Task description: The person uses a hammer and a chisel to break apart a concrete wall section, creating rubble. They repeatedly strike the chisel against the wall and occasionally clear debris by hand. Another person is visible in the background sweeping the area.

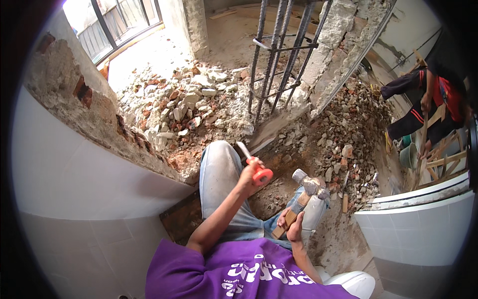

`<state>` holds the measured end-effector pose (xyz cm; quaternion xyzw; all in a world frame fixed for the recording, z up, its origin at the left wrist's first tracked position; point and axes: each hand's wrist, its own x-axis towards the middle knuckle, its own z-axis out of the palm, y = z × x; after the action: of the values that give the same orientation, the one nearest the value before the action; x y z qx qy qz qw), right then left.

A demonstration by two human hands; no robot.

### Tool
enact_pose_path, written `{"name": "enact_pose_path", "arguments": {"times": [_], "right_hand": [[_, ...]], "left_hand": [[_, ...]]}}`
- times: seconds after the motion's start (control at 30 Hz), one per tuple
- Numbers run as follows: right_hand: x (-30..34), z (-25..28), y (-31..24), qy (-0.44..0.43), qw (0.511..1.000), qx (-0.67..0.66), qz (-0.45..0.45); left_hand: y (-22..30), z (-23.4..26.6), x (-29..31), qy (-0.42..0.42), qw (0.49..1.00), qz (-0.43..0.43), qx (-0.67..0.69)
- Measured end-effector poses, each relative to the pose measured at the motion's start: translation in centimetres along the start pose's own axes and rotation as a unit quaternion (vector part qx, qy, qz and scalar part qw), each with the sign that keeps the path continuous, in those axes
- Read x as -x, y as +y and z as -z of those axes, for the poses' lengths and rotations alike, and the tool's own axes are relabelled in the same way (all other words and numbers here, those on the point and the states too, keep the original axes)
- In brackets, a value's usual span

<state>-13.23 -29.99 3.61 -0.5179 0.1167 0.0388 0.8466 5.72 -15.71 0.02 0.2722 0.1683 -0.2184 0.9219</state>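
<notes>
My left hand (247, 174) is closed round a cold chisel (244, 150) with a round red-orange hand guard, held above my bent left knee. The chisel's pale blade points up and away from me, touching nothing that I can see. In my right hand (295, 228) is a hammer (312, 186), gripped by its wooden handle near my right thigh. Its worn, dusty metal head lies over my right knee, pointing forward. Several fingers of the right hand are wrapped round the handle.
Broken brick and plaster rubble (184, 99) is heaped ahead, with more at the right. Upright rebar (274, 55) with stirrups stands beside a broken concrete edge. A tiled wall (84, 179) curves along my left. At the far right, a person (438, 104) works near timber and a bucket (409, 155).
</notes>
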Motion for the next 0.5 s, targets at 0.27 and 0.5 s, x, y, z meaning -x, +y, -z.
{"name": "enact_pose_path", "arguments": {"times": [0.27,0.5], "right_hand": [[0.0,-0.4,0.4,0.006,1.000,0.022,0.015],[-0.2,-0.2,1.3,0.014,1.000,0.001,-0.001]], "left_hand": [[-4.6,4.0,0.6,0.029,0.952,0.235,-0.193],[-4.7,4.7,0.5,0.085,0.955,0.246,-0.141]]}}
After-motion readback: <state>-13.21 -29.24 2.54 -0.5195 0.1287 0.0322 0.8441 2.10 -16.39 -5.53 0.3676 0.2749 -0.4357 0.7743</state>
